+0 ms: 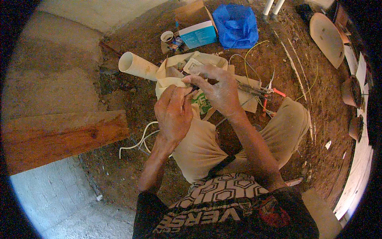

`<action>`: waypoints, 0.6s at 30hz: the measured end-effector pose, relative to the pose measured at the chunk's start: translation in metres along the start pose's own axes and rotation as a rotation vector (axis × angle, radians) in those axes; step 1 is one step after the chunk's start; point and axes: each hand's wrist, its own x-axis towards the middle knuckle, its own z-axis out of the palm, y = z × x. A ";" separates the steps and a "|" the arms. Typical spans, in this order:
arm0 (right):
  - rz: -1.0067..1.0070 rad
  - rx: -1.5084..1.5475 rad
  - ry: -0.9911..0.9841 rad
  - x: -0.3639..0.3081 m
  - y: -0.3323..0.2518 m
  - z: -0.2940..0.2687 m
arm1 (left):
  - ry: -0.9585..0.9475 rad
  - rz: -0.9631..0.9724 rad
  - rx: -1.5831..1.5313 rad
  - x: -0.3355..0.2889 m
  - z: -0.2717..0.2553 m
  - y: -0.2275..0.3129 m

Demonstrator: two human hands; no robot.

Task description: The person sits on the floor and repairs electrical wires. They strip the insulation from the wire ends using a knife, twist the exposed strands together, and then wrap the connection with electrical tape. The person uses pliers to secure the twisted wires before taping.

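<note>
My left hand (173, 111) and my right hand (221, 89) meet above an open cream bag (175, 59) with green print, in front of my bent knees. The fingers of both hands are closed in pinches close together. A small dark thing shows between them, too covered to name. Just beyond my right fingertips is a small white rectangular plastic piece (193, 66), at the mouth of the bag. Whether my right hand touches it, I cannot tell. Pliers-like tools with red handles (279, 92) lie to the right of the bag on a piece of cardboard (248, 104).
A white pipe (137, 65) lies left of the bag. Beyond it are a white cup (167, 36), an open blue-and-white box (198, 34) and a blue plastic bag (235, 26). Loose cables (145, 135) curl on the dirt floor. A wooden plank (67, 137) juts in at left.
</note>
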 end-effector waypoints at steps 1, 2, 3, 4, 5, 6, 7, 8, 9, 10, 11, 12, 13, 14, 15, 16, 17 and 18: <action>0.044 -0.087 -0.060 0.000 -0.003 -0.001 | 0.003 0.000 0.001 -0.001 0.000 -0.001; 0.089 -0.174 -0.120 0.000 -0.007 -0.005 | 0.005 0.000 0.002 -0.001 -0.001 -0.002; 0.133 -0.261 -0.180 -0.002 -0.010 -0.008 | 0.023 0.022 0.016 -0.001 -0.002 -0.002; 0.059 -0.272 -0.193 -0.006 -0.008 -0.013 | 0.042 0.046 0.028 0.001 -0.003 -0.002; -0.014 -0.282 -0.207 -0.011 -0.006 -0.019 | 0.061 0.070 0.039 0.002 -0.004 -0.002; -0.087 -0.291 -0.221 -0.014 -0.004 -0.024 | 0.023 0.031 0.033 0.003 -0.006 -0.001; -0.124 -0.351 -0.246 -0.016 -0.005 -0.029 | -0.015 -0.010 0.026 0.005 -0.009 0.001; -0.161 -0.412 -0.271 -0.016 -0.006 -0.033 | -0.054 -0.051 0.019 0.006 -0.011 0.002; -0.198 -0.472 -0.297 -0.017 -0.007 -0.037 | -0.071 -0.036 0.031 0.007 -0.012 0.003; -0.220 -0.465 -0.314 -0.017 -0.001 -0.039 | -0.090 -0.016 0.042 0.008 -0.013 0.004; -0.243 -0.461 -0.329 -0.014 0.010 -0.040 | -0.108 0.006 0.052 0.009 -0.012 0.006; -0.265 -0.457 -0.345 -0.011 0.017 -0.041 | -0.117 0.006 0.056 0.011 -0.011 0.007; -0.288 -0.450 -0.347 -0.007 0.016 -0.042 | -0.127 -0.001 0.067 0.013 -0.010 0.008; -0.310 -0.442 -0.349 -0.003 0.012 -0.043 | -0.136 -0.008 0.078 0.016 -0.009 0.008; -0.332 -0.435 -0.351 -0.001 0.010 -0.044 | -0.165 -0.018 0.041 0.018 -0.006 0.002; -0.293 -0.440 -0.335 -0.001 0.012 -0.043 | -0.193 -0.026 0.004 0.021 -0.004 -0.008; -0.253 -0.445 -0.320 -0.003 0.016 -0.040 | -0.221 -0.035 -0.032 0.024 -0.002 -0.013; -0.214 -0.449 -0.306 -0.005 0.019 -0.037 | -0.251 -0.045 -0.038 0.026 -0.003 -0.013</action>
